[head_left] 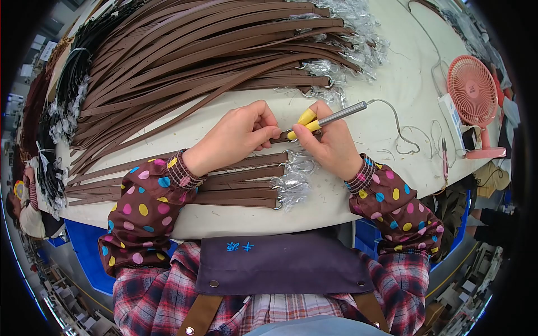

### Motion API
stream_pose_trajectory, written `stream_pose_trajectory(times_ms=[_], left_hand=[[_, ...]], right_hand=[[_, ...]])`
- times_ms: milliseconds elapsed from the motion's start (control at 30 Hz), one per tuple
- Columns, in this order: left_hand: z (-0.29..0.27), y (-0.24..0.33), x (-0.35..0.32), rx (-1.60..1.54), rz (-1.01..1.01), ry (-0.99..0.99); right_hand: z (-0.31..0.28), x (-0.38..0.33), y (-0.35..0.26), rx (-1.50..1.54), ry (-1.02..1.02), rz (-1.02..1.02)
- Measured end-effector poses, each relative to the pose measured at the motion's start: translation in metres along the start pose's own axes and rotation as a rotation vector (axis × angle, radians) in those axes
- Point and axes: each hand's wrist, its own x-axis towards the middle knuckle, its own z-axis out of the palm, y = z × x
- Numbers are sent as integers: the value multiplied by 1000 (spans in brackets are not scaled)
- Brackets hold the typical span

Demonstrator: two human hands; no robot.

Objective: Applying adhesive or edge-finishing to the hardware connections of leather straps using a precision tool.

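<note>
My left hand point(238, 137) pinches the end of a brown leather strap point(278, 138) near its metal ring, pressing it against the white table point(386, 95). My right hand point(329, 143) grips a corded pen-like tool point(336, 115) with a metal shaft and yellow tip, the tip touching the strap end between both hands. Several finished brown straps point(235, 190) with metal rings in clear plastic wrap lie just below my hands.
A large heap of brown straps point(196, 56) covers the table's far side, with black straps point(67, 89) at the left. A pink desk fan point(473, 92) stands at the right. The tool's cord point(403, 140) loops across the table. Blue bins point(84, 246) sit below.
</note>
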Motion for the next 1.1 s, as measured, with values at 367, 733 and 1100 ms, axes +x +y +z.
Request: stream_pose_trajectory(times_ms=[367, 733, 1100], left_hand=[[1, 4, -1, -12, -28, 55], [0, -1, 1, -143, -33, 64], [0, -1, 1, -127, -41, 53]], right_hand=[[0, 0, 0, 61, 29, 30], [2, 2, 1, 60, 20, 46], [2, 1, 0, 42, 21, 40]])
